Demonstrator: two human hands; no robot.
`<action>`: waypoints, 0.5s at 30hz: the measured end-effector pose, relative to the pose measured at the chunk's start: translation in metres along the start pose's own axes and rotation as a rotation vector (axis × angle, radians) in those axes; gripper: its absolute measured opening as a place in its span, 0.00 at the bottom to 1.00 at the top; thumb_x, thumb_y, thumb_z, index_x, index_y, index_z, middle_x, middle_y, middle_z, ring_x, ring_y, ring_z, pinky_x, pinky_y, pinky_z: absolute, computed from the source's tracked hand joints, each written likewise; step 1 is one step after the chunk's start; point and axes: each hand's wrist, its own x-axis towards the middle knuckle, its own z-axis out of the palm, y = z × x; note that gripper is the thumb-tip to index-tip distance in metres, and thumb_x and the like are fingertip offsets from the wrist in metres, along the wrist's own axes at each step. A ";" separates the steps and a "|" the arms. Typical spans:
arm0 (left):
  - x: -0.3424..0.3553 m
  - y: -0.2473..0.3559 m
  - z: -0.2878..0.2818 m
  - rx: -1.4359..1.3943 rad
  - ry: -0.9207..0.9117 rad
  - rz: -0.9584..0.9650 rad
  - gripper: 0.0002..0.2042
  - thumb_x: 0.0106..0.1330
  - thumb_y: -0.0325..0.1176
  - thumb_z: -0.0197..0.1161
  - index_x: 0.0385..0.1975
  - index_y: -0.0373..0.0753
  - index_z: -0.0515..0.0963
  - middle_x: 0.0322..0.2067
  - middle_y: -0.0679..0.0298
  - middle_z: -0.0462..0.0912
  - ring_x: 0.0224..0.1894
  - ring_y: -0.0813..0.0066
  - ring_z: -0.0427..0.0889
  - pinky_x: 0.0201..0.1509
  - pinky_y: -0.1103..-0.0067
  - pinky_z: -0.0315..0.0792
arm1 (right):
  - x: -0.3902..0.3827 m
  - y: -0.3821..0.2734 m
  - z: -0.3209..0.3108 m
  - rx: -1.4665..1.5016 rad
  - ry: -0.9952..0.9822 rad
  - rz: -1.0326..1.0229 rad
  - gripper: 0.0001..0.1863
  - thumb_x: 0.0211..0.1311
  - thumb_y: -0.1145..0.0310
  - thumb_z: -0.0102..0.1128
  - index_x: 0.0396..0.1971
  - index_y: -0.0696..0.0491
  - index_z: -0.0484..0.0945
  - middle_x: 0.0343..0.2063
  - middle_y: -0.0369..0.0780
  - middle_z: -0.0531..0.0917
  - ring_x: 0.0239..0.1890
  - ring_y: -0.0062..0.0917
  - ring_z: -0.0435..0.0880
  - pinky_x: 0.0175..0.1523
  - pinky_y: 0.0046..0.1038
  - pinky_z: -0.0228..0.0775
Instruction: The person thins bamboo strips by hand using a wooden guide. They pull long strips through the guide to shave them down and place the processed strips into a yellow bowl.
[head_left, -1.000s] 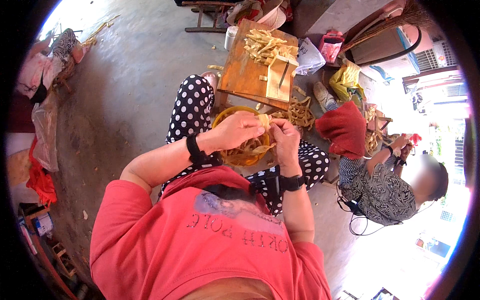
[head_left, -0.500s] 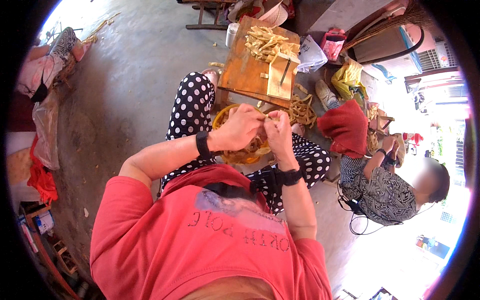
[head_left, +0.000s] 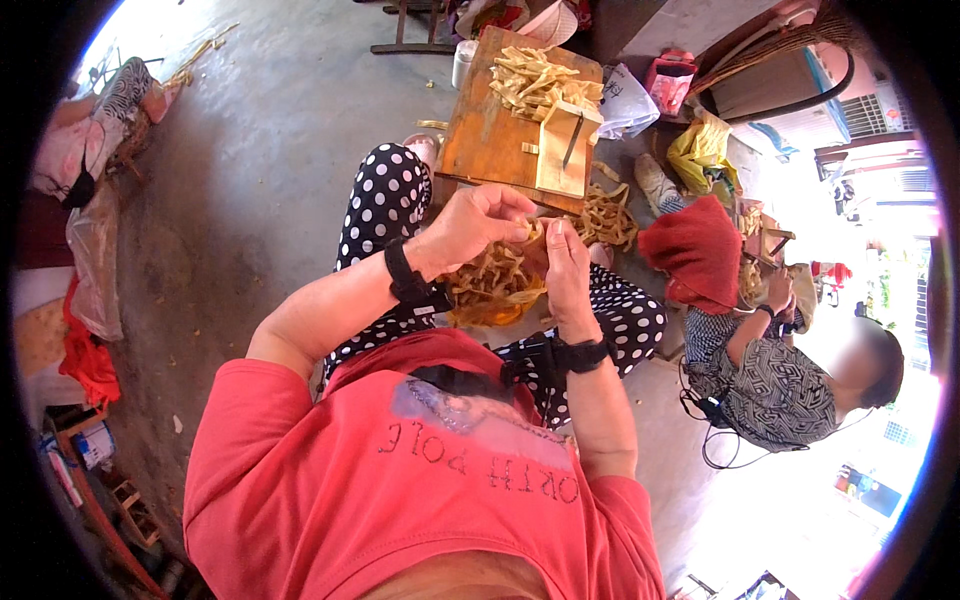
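My left hand (head_left: 478, 225) pinches a small pale-yellow strip piece (head_left: 532, 229) above a yellow basin (head_left: 505, 314). My right hand (head_left: 567, 275) grips the same piece from the right, thumb upright, its other fingers partly hidden. The basin, between my knees, holds a heap of tan strips (head_left: 483, 272). Just beyond my hands is a wooden table (head_left: 477, 130), bearing a pile of pale strips (head_left: 540, 80) and a pale wooden block (head_left: 560, 150) with a dark narrow bar on it.
At right a seated person (head_left: 765, 385) works beside a red cloth (head_left: 690, 250). More strips (head_left: 610, 215) lie on the floor right of the table, near a yellow sack (head_left: 700, 155). A white container (head_left: 462, 62) stands behind the table; cloths and plastic (head_left: 95, 270) hang at left.
My hands have shifted slightly up. The piece, seen as a wound band a second ago and then mostly covered, shows partly between my fingertips, which have changed their grip.
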 end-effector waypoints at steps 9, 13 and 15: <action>-0.001 0.010 -0.040 -0.140 0.033 0.011 0.08 0.53 0.21 0.55 0.33 0.33 0.72 0.30 0.63 0.76 0.33 0.79 0.74 0.41 0.84 0.67 | 0.001 -0.029 -0.030 -0.255 -0.246 0.052 0.06 0.54 0.71 0.53 0.26 0.59 0.73 0.17 0.28 0.70 0.21 0.09 0.63 0.26 0.12 0.57; 0.008 0.029 -0.043 0.334 -0.139 0.262 0.15 0.56 0.26 0.53 0.45 0.34 0.67 0.39 0.63 0.75 0.41 0.79 0.72 0.47 0.83 0.65 | 0.005 -0.039 -0.029 -0.430 -0.142 -0.116 0.06 0.51 0.72 0.54 0.27 0.58 0.73 0.17 0.39 0.74 0.18 0.19 0.70 0.25 0.19 0.62; 0.016 0.042 -0.037 0.596 -0.265 0.318 0.17 0.58 0.28 0.52 0.49 0.36 0.65 0.40 0.64 0.75 0.43 0.80 0.72 0.48 0.83 0.64 | 0.008 -0.037 -0.031 -0.430 -0.157 -0.126 0.06 0.52 0.71 0.54 0.28 0.59 0.72 0.17 0.35 0.72 0.20 0.14 0.67 0.26 0.16 0.61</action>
